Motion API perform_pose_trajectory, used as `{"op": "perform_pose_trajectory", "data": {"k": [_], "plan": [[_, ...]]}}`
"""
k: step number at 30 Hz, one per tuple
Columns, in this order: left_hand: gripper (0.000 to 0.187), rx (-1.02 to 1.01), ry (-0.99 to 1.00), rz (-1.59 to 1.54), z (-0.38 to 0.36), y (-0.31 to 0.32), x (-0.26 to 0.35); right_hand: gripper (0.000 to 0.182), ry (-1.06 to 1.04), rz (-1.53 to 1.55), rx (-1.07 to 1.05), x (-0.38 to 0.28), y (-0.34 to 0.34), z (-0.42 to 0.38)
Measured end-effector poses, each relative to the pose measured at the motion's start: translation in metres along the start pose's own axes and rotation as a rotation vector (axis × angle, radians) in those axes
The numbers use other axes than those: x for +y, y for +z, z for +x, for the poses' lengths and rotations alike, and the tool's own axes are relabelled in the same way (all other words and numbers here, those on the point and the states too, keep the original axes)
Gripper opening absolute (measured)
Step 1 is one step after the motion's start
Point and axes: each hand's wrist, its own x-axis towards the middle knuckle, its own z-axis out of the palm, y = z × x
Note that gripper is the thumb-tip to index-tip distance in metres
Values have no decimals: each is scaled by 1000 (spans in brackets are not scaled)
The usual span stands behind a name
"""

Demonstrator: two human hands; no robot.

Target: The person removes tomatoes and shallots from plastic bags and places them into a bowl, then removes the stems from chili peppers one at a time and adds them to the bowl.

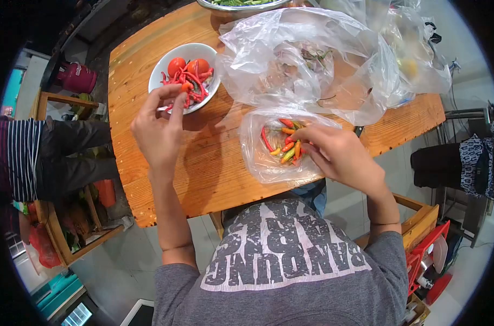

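Observation:
My left hand (161, 125) is above the near edge of a white bowl (156, 76), thumb and forefinger closed on a small orange-red chili (187, 87). In the bowl lie tomatoes (198, 66) and long red chilies (202, 81), with some paler pieces among them partly hidden. My right hand (342, 155) reaches from the right into a pile of small red, orange, yellow and green chilies (288, 156), its fingertips pinched on a chili there. Those chilies lie on a clear plastic bag (258, 165) spread near the table's front edge.
Large crumpled plastic bags (247, 70), one with stems inside, cover the back right of the wooden table (133, 130). A bowl of chopped greens (241, 4) stands at the far edge. One person in striped clothing (25, 157) stands left, another person (448, 165) right.

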Motion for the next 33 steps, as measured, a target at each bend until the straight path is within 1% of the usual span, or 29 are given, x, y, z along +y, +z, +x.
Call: {"op": "perform_pose_trajectory", "data": {"k": [1, 4, 7, 10, 13, 15, 16, 18, 19, 21, 23, 25, 28, 29, 31, 33], "plan": [[12, 17, 48, 61, 5, 0, -8, 30, 19, -110, -35, 2, 10, -2], [12, 52, 165, 214, 11, 5, -26, 35, 53, -337, 52, 16, 20, -8], [13, 67, 216, 278, 12, 9, -32, 39, 168, -322, 59, 6, 15, -11], [15, 90, 255, 243, 14, 15, -41, 42, 168, -346, 84, 0, 10, -9], [17, 128, 304, 175, 15, 18, -42, 40, 233, -350, 35, -1, 5, -7], [18, 181, 351, 162, 13, 19, -39, 39, 227, -348, 33, 3, 9, -9], [19, 196, 379, 191, 11, 19, -36, 38, 225, -348, 32, 6, 11, -10], [22, 228, 435, 250, 8, 15, -26, 37, 244, -407, -36, 12, 18, -13], [24, 193, 469, 195, 3, 15, -18, 37, 253, -437, -70, 14, 19, -14], [27, 124, 537, 85, -12, 19, 5, 41, 299, -441, -64, 12, 16, -13], [28, -113, 688, 40, -34, 21, 31, 45, 350, -442, -74, 9, 13, -11], [32, -377, 731, 59, -55, 25, 54, 50, 406, -440, -92, 6, 12, -7], [40, -452, 614, 107, -70, 49, 48, 53, 364, -459, -124, 11, 20, -8], [45, -486, 563, 153, -70, 50, 45, 51, 338, -443, -121, 11, 20, -7], [54, -511, 521, 129, -71, 55, 32, 47, 288, -412, -119, 8, 19, -6], [63, -547, 484, 100, -72, 55, 30, 43, 176, -330, -33, 10, 25, -8]]}}
